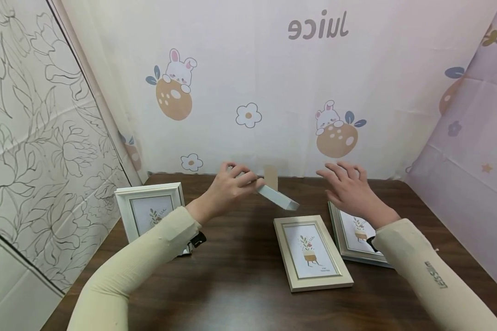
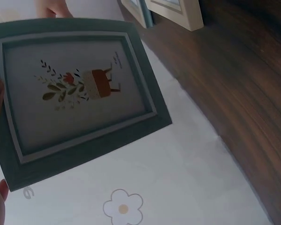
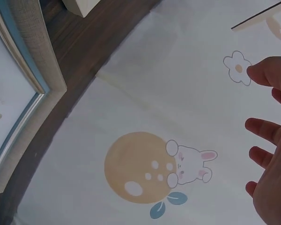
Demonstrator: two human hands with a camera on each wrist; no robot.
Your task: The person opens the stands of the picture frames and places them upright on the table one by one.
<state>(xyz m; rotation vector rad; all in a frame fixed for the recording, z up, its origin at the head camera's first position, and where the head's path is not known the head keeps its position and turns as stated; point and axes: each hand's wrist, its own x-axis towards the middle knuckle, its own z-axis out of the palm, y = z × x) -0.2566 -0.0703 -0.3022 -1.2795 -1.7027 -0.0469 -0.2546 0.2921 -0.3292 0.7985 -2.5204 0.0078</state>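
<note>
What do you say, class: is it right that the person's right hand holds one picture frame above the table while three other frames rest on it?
Not quite: the left hand holds that picture frame above the table, as the head view shows. Three other frames do rest on it.

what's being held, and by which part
The left hand holds a picture frame by its short edge nearest the printed leaves; the right hand holds nothing.
</note>
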